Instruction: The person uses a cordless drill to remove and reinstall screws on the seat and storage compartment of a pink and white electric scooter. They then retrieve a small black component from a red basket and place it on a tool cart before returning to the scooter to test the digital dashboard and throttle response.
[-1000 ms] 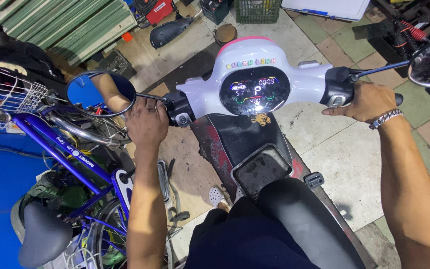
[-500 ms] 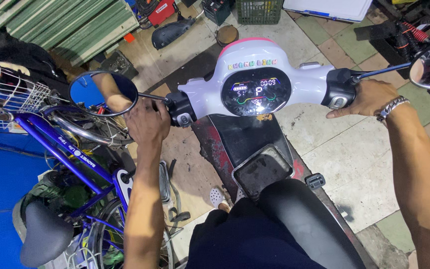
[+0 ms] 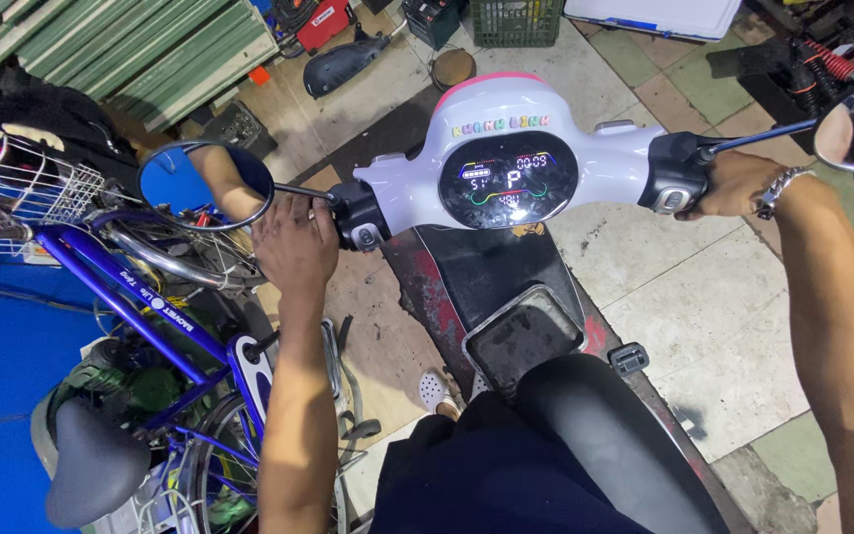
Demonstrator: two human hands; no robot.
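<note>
White scooter (image 3: 506,129): lit round display.
Left hand (image 3: 294,242): grip wrapped around left handlebar.
Right hand (image 3: 733,183): grip wrapped around right handlebar.

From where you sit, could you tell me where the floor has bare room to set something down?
Bare tiles lie right of the scooter. Left is crowded: the blue bicycle stands close by the left hand. Ahead, a crate and parts clutter the floor.

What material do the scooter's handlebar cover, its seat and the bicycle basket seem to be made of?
Handlebar cover: likely glossy moulded plastic, white with a pink top; it shows soft reflections. Seat: probably black vinyl or synthetic leather, smooth with a dull sheen. Bicycle basket: white-coated metal wire, seen as an open grid. The left hand and right hand cover the grips.
</note>
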